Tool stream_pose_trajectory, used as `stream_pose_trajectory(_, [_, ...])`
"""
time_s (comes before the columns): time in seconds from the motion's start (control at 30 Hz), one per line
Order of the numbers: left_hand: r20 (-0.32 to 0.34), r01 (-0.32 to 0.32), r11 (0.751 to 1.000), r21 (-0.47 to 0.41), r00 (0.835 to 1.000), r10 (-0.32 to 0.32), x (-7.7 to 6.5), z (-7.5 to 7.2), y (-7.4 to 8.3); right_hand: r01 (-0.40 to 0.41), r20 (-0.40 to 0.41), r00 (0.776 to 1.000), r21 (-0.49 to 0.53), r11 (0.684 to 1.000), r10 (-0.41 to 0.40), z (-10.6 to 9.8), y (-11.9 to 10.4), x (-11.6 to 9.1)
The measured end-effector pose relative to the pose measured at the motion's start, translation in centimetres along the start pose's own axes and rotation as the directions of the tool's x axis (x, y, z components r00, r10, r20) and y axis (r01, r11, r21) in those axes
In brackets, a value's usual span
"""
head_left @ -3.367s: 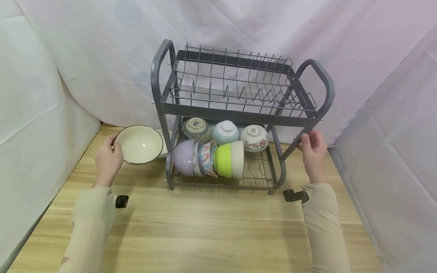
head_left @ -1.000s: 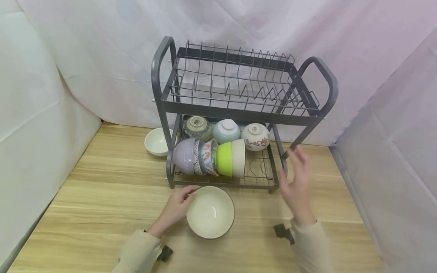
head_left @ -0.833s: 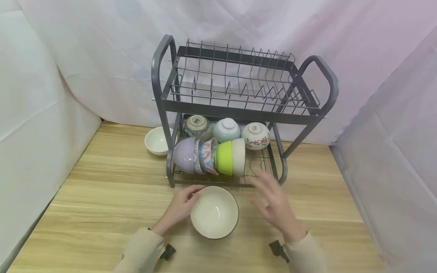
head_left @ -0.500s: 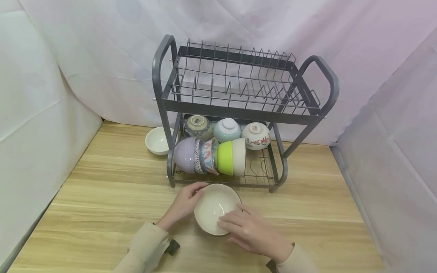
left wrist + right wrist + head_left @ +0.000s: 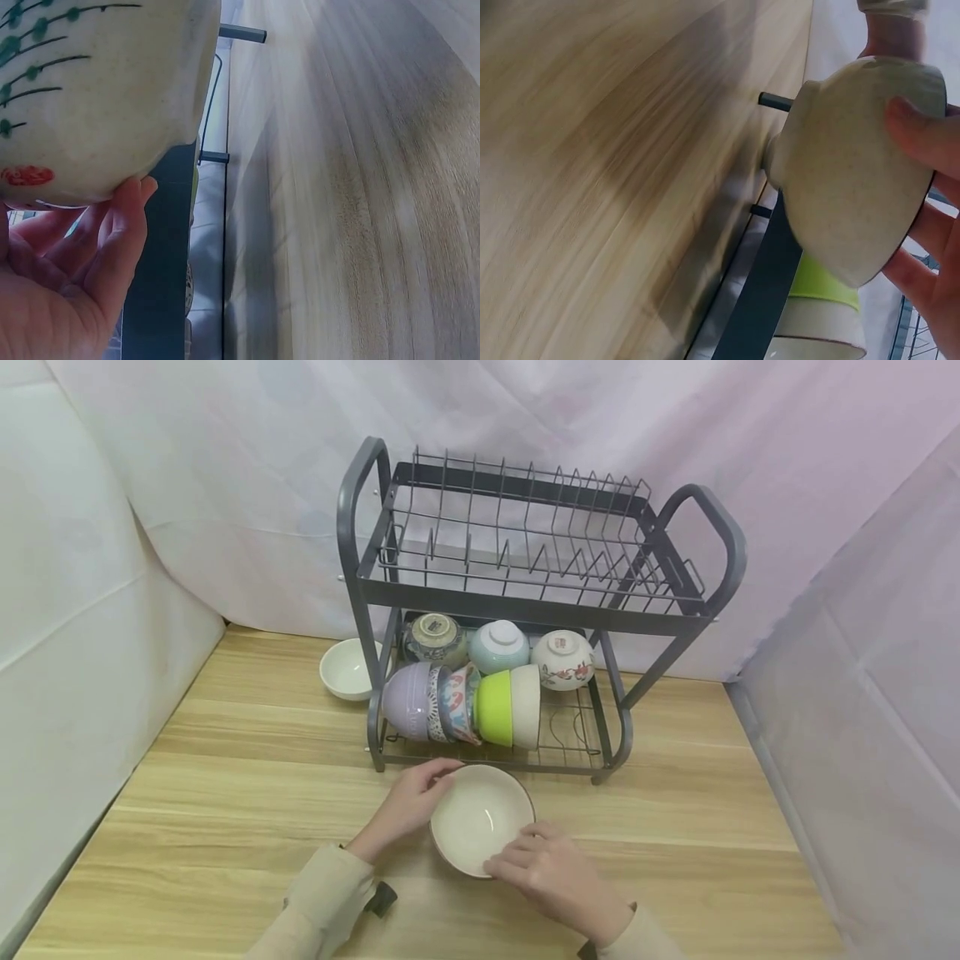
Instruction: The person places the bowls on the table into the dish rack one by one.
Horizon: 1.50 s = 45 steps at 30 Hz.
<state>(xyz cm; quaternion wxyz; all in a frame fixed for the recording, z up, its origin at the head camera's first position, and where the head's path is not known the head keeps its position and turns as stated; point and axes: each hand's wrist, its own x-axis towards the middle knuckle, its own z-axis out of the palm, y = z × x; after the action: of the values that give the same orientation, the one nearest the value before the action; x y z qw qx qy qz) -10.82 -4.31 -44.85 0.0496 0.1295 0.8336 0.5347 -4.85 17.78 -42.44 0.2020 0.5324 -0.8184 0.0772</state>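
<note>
A cream bowl (image 5: 474,814) with a thin brown rim is held in front of the rack, its inside toward the head camera. My left hand (image 5: 408,800) grips its upper left rim; my right hand (image 5: 558,875) pinches the lower right rim, fingers over the edge. From the left wrist, the bowl's outside (image 5: 112,97) shows green dotted sprigs and a red mark. In the right wrist view, the thumb of my right hand (image 5: 930,217) lies on the outer wall, and the bowl's foot (image 5: 774,161) seems raised off the table.
Behind the bowl stands a dark two-tier dish rack (image 5: 536,608). Its lower tier holds a lilac bowl (image 5: 407,702), patterned bowls (image 5: 454,703), a lime-and-white bowl (image 5: 493,708) and several upturned bowls (image 5: 498,647). A small white bowl (image 5: 347,670) sits left of the rack on the wooden table (image 5: 262,760).
My left hand has brought the cream bowl from left of the rack to its front. My right hand has left the rack's right leg and taken hold of the bowl's rim.
</note>
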Motion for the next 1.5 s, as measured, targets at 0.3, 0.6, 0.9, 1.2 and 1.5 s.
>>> stream_pose_trajectory(0.3, [0.042, -0.013, 1.000, -0.017, 0.999, 0.014, 0.3, 0.0, 0.2, -0.007, -0.045, 0.999, -0.018, 1.000, 0.006, -0.2, -0.4, 0.0])
stream_pose_trajectory(0.6, [0.157, -0.053, 0.998, 0.040, 0.986, 0.046, 0.6, -0.2, 0.6, 0.009, -0.065, 0.998, -0.011, 1.000, -0.010, -1.1, -0.8, -0.2])
stream_pose_trajectory(0.9, [0.006, -0.161, 0.987, -0.024, 0.987, 0.161, 0.4, -1.0, 1.2, 0.006, -0.194, 0.981, 0.069, 0.998, 0.008, -2.1, -0.9, -0.3])
stream_pose_trajectory(1.2, [-0.407, -0.369, 0.913, 0.175, 0.817, 0.409, 0.8, -5.1, 1.3, -0.066, -0.360, 0.925, 0.167, 0.984, 0.123, -4.4, 0.1, -0.3])
stream_pose_trajectory(1.5, [-0.421, -0.029, 0.973, 0.230, 0.898, 0.127, 2.1, -8.6, -0.6, -0.123, -0.580, 0.760, 0.317, 0.940, 0.295, -4.6, 2.3, -0.6])
